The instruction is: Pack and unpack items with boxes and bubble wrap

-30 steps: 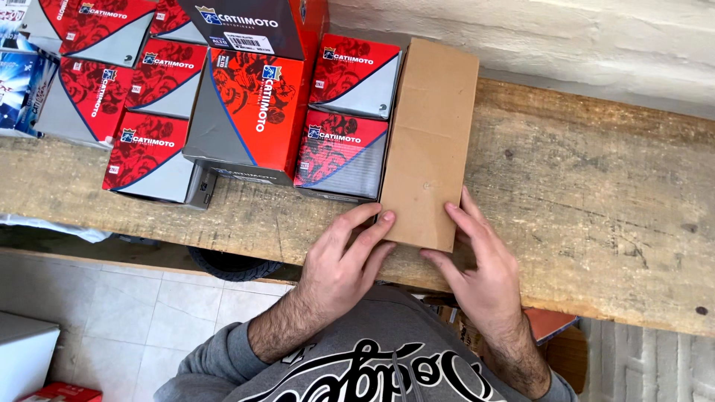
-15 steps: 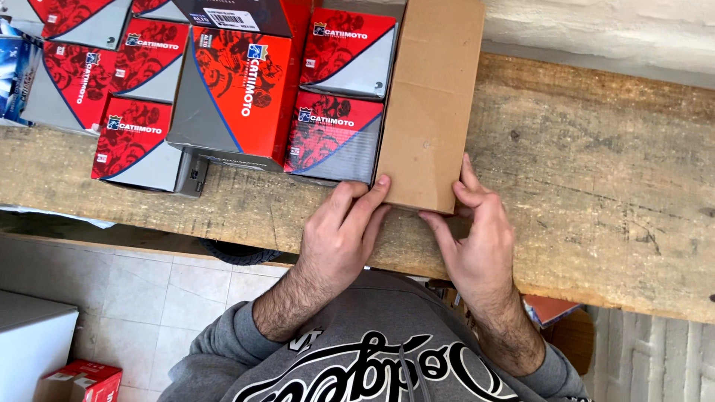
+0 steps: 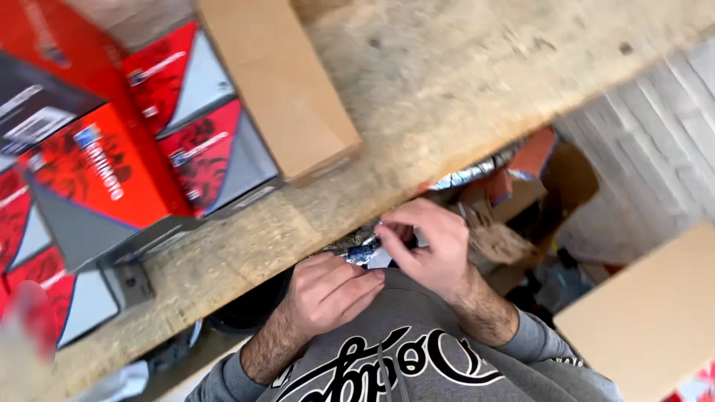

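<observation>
My left hand (image 3: 328, 294) and my right hand (image 3: 432, 249) are close together just below the front edge of the wooden bench (image 3: 462, 97), against my grey sweatshirt. Between their fingertips is a small crinkled silvery packet with blue and white on it (image 3: 369, 253). My right hand pinches it from above with thumb and forefinger. My left hand's fingers are curled against its lower edge. Most of the packet is hidden by my fingers. The long brown cardboard box (image 3: 279, 82) lies on the bench, apart from both hands.
Red and grey printed boxes (image 3: 186, 141) are stacked on the bench left of the brown box. Under the bench stands an open carton (image 3: 555, 175) with foil and red items. A plain cardboard box (image 3: 648, 320) sits at lower right, with a white brick wall (image 3: 655, 126) behind it.
Both hands have let go of the brown box and dropped below the bench edge to a small silvery packet. The view has tilted and swung right.
</observation>
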